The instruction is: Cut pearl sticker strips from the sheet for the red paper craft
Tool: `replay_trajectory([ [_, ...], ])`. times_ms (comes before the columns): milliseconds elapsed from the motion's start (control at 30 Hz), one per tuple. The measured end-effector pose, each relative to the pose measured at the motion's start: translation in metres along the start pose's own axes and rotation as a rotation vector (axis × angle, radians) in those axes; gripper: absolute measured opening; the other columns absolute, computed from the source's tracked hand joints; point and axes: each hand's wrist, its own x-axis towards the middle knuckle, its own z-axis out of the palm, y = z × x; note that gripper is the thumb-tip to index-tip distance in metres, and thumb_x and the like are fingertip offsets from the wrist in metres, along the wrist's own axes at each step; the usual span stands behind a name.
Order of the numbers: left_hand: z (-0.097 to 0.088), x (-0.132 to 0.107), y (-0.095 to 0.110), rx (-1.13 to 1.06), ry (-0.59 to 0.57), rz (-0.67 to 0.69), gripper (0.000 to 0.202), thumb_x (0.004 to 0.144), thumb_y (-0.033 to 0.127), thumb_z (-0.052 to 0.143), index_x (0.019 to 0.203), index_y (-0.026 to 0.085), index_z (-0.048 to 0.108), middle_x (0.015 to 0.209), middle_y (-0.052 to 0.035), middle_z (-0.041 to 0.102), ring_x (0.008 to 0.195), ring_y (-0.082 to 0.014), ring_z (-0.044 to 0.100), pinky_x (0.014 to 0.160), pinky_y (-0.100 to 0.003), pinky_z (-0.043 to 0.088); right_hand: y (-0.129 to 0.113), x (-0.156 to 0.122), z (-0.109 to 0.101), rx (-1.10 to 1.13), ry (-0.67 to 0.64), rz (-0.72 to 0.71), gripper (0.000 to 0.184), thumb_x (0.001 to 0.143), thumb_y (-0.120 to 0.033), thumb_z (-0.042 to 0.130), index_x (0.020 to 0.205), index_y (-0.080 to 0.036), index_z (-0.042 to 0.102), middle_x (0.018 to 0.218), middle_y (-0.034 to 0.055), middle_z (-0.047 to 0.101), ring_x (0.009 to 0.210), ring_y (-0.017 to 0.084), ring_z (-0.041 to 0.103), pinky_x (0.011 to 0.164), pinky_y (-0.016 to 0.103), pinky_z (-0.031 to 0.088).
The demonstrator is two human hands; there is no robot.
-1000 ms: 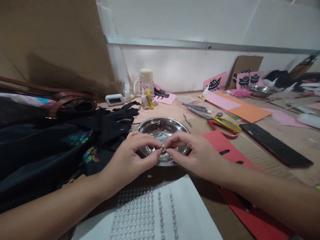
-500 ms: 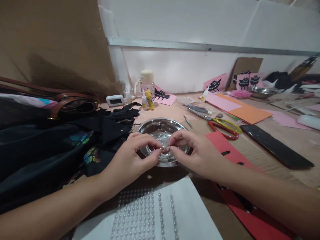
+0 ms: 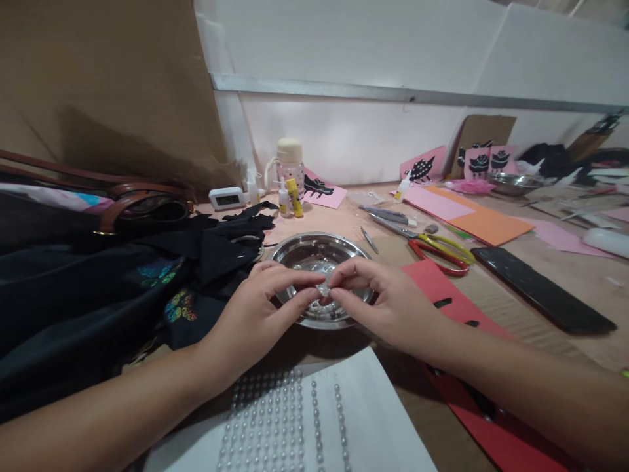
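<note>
Both my hands meet over a shiny metal bowl (image 3: 314, 242) that has small shiny bits in it. A tiny whitish, glinting piece (image 3: 323, 288) is pinched between the fingertips, too small to name. My left hand (image 3: 253, 305) closes thumb and forefinger on its left side. From the right, my right hand (image 3: 393, 298) pinches it the same way. Below the bowl lies a white sheet (image 3: 376, 400) carrying rows of grey stick-on pearls (image 3: 275, 406).
Scissors (image 3: 437, 252) with red and yellow handles and a dark phone (image 3: 540, 288) lie to the right, beside red paper (image 3: 427, 282). Black cloth (image 3: 98, 288) covers the left side. Behind the bowl stand a glue stick (image 3: 295, 198) and a drinking bottle (image 3: 289, 164).
My left forefinger has straightened, and its fingertips have shifted slightly right, closer to my right hand's. The glinting piece between the fingertips shows more plainly now.
</note>
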Motion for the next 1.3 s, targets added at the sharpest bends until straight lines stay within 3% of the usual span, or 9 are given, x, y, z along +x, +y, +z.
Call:
replay_trajectory([
  [267,0.002,0.002,0.004,0.014,0.010,0.088,0.002,0.087,0.025,0.072,0.085,0.024,0.072,0.084,0.0046,0.075,0.083,-0.0157,0.065,0.087,-0.033,0.041,-0.002,0.001,0.003,-0.075,0.005,-0.057,0.003,0.090,-0.020,0.061,0.092,-0.022,0.062,0.087,-0.0028,0.073,0.083,0.012,0.070,0.066,0.021,0.050],
  [900,-0.001,0.003,0.007,0.091,-0.051,0.011,0.012,0.087,0.021,0.058,0.078,0.023,0.065,0.081,0.0043,0.070,0.085,-0.0167,0.062,0.083,-0.033,0.042,0.000,0.002,0.002,-0.163,-0.006,-0.091,0.006,0.087,-0.017,0.059,0.091,-0.021,0.061,0.085,-0.0010,0.071,0.078,0.013,0.069,0.069,0.025,0.051],
  [1133,-0.003,0.004,0.009,0.088,-0.024,-0.049,0.015,0.090,0.030,0.059,0.080,0.024,0.067,0.082,0.0012,0.071,0.083,-0.0192,0.064,0.081,-0.034,0.047,0.007,0.003,-0.004,-0.246,0.012,-0.277,0.029,0.089,-0.005,0.048,0.092,-0.022,0.071,0.095,0.0043,0.068,0.091,0.016,0.065,0.078,0.030,0.052],
  [1300,-0.002,0.002,0.008,0.080,-0.026,-0.042,0.015,0.092,0.031,0.058,0.082,0.025,0.068,0.085,0.0007,0.072,0.086,-0.0196,0.064,0.081,-0.035,0.048,0.003,0.003,-0.002,-0.232,0.040,-0.204,0.020,0.091,-0.009,0.054,0.095,-0.022,0.070,0.087,0.0017,0.067,0.084,0.016,0.063,0.074,0.029,0.050],
])
